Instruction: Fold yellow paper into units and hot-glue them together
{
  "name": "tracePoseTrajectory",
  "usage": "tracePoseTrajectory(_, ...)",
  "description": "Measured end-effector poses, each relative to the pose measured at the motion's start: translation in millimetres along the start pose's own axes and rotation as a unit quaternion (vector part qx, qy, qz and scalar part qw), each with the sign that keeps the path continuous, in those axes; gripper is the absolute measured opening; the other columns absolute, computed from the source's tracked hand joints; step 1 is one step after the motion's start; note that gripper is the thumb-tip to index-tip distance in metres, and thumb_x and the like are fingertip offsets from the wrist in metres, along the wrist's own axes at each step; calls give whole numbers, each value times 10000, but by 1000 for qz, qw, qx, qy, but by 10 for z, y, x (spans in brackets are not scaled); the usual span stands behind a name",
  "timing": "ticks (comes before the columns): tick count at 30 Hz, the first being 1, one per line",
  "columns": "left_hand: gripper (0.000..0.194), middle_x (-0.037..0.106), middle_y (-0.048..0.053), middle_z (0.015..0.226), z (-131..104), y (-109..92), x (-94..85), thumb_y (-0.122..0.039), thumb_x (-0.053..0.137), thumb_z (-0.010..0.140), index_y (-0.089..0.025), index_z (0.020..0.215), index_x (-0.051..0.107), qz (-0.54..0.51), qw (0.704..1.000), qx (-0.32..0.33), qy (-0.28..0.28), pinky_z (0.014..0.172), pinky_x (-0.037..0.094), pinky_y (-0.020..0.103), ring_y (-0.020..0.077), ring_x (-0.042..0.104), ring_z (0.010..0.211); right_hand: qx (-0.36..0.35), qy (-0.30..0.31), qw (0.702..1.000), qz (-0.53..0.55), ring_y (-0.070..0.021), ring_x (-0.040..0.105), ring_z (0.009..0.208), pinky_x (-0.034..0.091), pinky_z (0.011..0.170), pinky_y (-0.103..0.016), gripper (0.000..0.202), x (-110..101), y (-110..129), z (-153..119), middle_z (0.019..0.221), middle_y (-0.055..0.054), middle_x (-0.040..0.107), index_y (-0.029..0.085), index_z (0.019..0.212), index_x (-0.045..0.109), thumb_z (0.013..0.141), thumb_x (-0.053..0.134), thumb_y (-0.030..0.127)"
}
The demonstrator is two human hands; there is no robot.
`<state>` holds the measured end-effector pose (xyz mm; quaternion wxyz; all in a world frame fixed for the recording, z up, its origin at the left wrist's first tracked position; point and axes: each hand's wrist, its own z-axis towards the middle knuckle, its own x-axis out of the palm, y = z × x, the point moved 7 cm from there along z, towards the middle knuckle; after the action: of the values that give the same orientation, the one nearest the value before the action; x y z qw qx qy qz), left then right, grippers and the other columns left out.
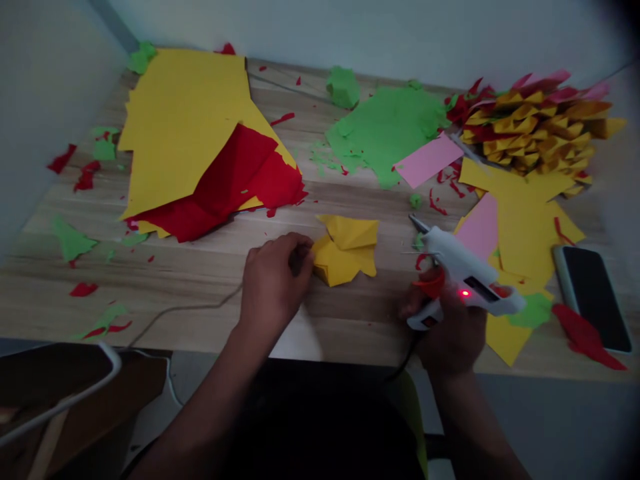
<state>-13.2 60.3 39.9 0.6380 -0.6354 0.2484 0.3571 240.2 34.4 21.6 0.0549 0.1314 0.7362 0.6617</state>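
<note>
Near the middle of the table, my left hand [275,277] pinches the left edge of a folded yellow paper piece [347,250]. The paper has creases and flaps that stand up a little. My right hand [455,333] is wrapped round the handle of a white glue gun [463,263], fingers at its orange trigger [431,285]. A red light glows on the gun's side. Its dark nozzle points up and to the left, apart from the yellow paper. A dark cord runs down from the handle.
Yellow sheets [185,120] with a red sheet [227,183] lie at left. Behind are a torn green sheet [385,130], a pink strip [430,160] and a heap of folded yellow papers [540,130]. A phone [593,293] rests at right. Scraps are scattered about.
</note>
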Motion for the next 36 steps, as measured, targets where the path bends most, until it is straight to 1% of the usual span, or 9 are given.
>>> tracePoseTrajectory(5, 285, 697, 18, 994, -110, 100, -60, -257, 635, 893, -236, 1174, 591, -61, 997, -2, -46, 765, 496, 339, 155, 630, 775, -36, 9, 999, -39, -145, 545, 462, 450, 464, -260, 201, 21, 24, -27, 528, 28, 604, 199, 916, 649, 895, 637, 399)
tracePoseTrajectory(10, 199, 611, 47, 1124, -166, -37, -122, -199, 647, 883, -220, 1071, 587, -83, 988, 87, -93, 862, 493, 312, 176, 594, 1031, -35, 22, 994, -104, -132, 563, 465, 430, 441, -230, 229, 46, 35, -49, 538, 24, 618, 184, 911, 661, 882, 665, 411)
tracePoseTrajectory(13, 217, 602, 49, 1133, -172, -49, -102, -193, 653, 881, -219, 1082, 575, -92, 987, 102, -80, 911, 486, 323, 187, 580, 1095, -36, 24, 994, -102, -125, 569, 468, 429, 446, -222, 218, 53, 46, -46, 543, 23, 626, 184, 892, 666, 884, 667, 402)
tracePoseTrajectory(18, 385, 639, 41, 1130, -137, 5, -11, -267, 714, 845, -235, 1193, 551, -66, 994, 68, -46, 881, 488, 354, 199, 604, 992, -33, 24, 991, -124, -138, 581, 474, 444, 452, -237, 238, 51, 39, -41, 531, 22, 626, 186, 894, 675, 879, 664, 423)
tracePoseTrajectory(21, 460, 684, 42, 1092, -121, -7, 48, -293, 741, 824, -245, 1240, 551, -17, 998, 64, -17, 877, 469, 391, 231, 605, 982, -8, 27, 986, -166, -148, 593, 478, 464, 445, -250, 249, 62, 14, -67, 540, 14, 641, 184, 882, 691, 821, 724, 423)
tracePoseTrajectory(25, 362, 704, 36, 1148, -130, -71, 87, -252, 708, 844, -256, 1188, 595, 42, 994, 101, 14, 879, 446, 419, 265, 582, 1027, 7, 21, 981, -191, -142, 594, 481, 488, 448, -254, 249, 75, 19, -95, 548, 16, 647, 188, 882, 705, 801, 736, 422)
tracePoseTrajectory(27, 327, 692, 45, 1178, -125, -101, 78, -267, 686, 865, -250, 1179, 598, 43, 993, 109, 11, 887, 442, 421, 269, 584, 1051, 4, 24, 982, -185, -140, 594, 480, 489, 447, -250, 250, 82, 27, -87, 544, 17, 643, 187, 879, 698, 816, 723, 427)
tracePoseTrajectory(32, 439, 702, 57, 1114, -16, -171, 97, -401, 675, 884, -214, 1261, 548, 19, 999, 37, -10, 856, 441, 426, 267, 613, 988, -9, 27, 986, -164, -140, 593, 476, 483, 442, -246, 258, 86, 34, -44, 536, 20, 634, 179, 880, 680, 836, 709, 432)
tracePoseTrajectory(36, 260, 703, 45, 1068, 58, -320, 208, -333, 715, 850, -218, 1068, 634, 83, 993, 77, 13, 850, 427, 424, 279, 595, 998, -19, 18, 984, -177, -139, 602, 490, 479, 454, -238, 240, 92, 52, -44, 538, 20, 641, 186, 883, 677, 840, 699, 421)
